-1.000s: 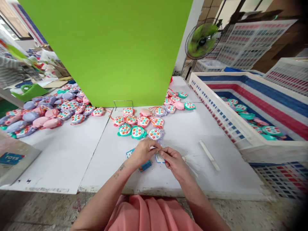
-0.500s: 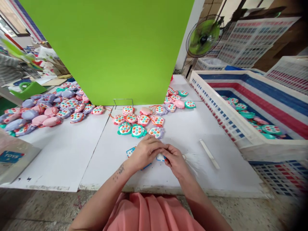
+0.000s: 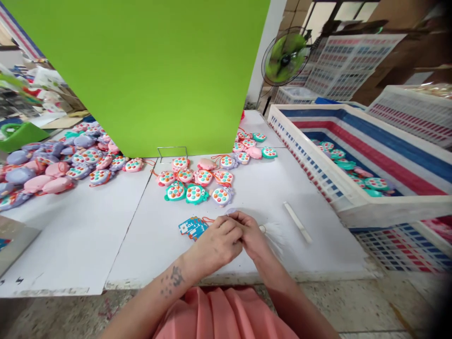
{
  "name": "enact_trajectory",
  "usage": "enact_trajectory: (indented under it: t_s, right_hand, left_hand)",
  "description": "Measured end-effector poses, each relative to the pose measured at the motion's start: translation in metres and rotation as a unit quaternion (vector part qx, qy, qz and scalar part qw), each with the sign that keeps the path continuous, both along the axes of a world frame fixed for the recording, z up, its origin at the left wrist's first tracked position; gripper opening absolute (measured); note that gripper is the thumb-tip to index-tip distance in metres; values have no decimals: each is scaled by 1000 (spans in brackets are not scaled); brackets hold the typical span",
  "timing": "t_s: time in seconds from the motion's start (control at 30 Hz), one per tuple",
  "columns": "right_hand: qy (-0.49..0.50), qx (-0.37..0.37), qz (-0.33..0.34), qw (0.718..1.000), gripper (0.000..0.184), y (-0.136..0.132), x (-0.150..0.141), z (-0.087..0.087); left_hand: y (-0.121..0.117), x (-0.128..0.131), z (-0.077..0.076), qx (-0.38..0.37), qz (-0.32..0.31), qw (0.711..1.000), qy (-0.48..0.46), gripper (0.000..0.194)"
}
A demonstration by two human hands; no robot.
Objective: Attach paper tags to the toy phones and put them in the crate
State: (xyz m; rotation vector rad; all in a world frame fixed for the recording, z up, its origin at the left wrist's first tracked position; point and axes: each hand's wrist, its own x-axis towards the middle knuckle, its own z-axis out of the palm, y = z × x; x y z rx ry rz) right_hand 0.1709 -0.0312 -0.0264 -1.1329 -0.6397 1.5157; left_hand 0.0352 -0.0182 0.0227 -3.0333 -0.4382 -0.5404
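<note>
My left hand (image 3: 224, 238) and my right hand (image 3: 249, 230) meet above the white table near its front edge, both with fingers closed. A bit of a lilac toy (image 3: 231, 211) shows past the fingertips of my right hand; the rest is hidden. An orange cord (image 3: 207, 220) comes out beside my left fingers, which cover whatever they grip. Just left of them lie several blue printed cards (image 3: 193, 228), overlapping. To the right of my right hand is a bundle of thin white plastic strands (image 3: 273, 235).
Animal-shaped toys with coloured dots (image 3: 197, 193) lie beyond my hands, and a large heap of toys (image 3: 52, 165) is at left. A green panel (image 3: 151, 75) stands behind. At right are a white stick (image 3: 297, 222) and a lined crate (image 3: 399, 207) holding toys.
A card showed between my fingers before; now part of a lilac toy and an orange cord show there. My left hand has moved down, uncovering the blue cards. The view has shifted slightly.
</note>
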Motion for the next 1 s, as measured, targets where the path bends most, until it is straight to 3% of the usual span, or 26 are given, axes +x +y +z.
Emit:
enact_trajectory:
  t_s: [0.1, 0.2, 0.27, 0.37, 0.47, 0.57, 0.63, 0.7, 0.87, 1.0]
  right_hand:
    - [-9, 3, -6, 1000, 24, 2, 0, -1]
    - [-62, 31, 3, 998, 20, 2, 2, -3]
    - [-126, 63, 24, 990, 17, 0, 4, -1]
    - [-270, 115, 27, 956, 14, -3, 7, 4]
    - [-378, 190, -15, 906, 12, -6, 8, 9]
    - [-387, 251, -21, 887, 12, -7, 6, 14]
    - [-387, 270, -3, 882, 14, -7, 4, 15]
    - [-395, 282, 9, 874, 15, -7, 1, 17]
    - [-395, 266, -1, 879, 8, -9, -3, 17]
    - [-409, 269, -6, 872, 9, -10, -3, 18]
  left_hand:
    - [-2, 0, 2, -64, -6, 997, -44, 13]
    - [-2, -3, 9, -223, -12, 962, -158, 18]
    - [1, -7, 10, -349, 15, 907, -234, 16]
    - [7, -13, 0, -490, 120, 806, -309, 12]
    - [11, -18, -16, -580, 192, 707, -357, 16]
    - [12, -20, -27, -626, 205, 637, -399, 20]
    - [11, -22, -30, -627, 213, 624, -414, 20]
    - [10, -24, -31, -617, 226, 629, -415, 19]
    - [9, -28, -30, -580, 260, 661, -398, 16]
    - [10, -29, -30, -552, 250, 689, -398, 14]
